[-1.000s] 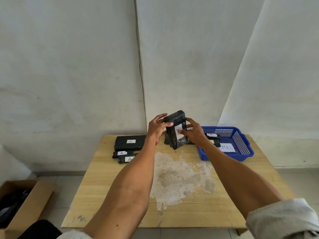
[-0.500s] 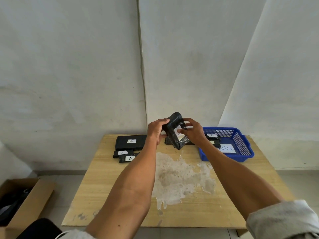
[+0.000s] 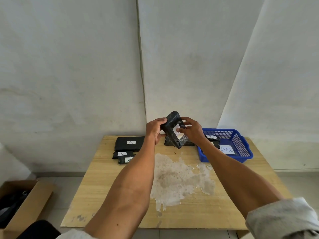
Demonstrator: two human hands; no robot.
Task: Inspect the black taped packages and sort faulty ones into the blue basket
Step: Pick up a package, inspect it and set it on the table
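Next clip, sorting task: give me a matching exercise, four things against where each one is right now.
Things:
1. held package
2. basket
3. cardboard box
4. largest package

Places:
a. on the floor, left of the table
b. far right of the table
c. raised above the table, gripped by left hand and right hand
d. lying flat, far left of the table

Pairs: 1-c, 2-b, 3-a, 4-d
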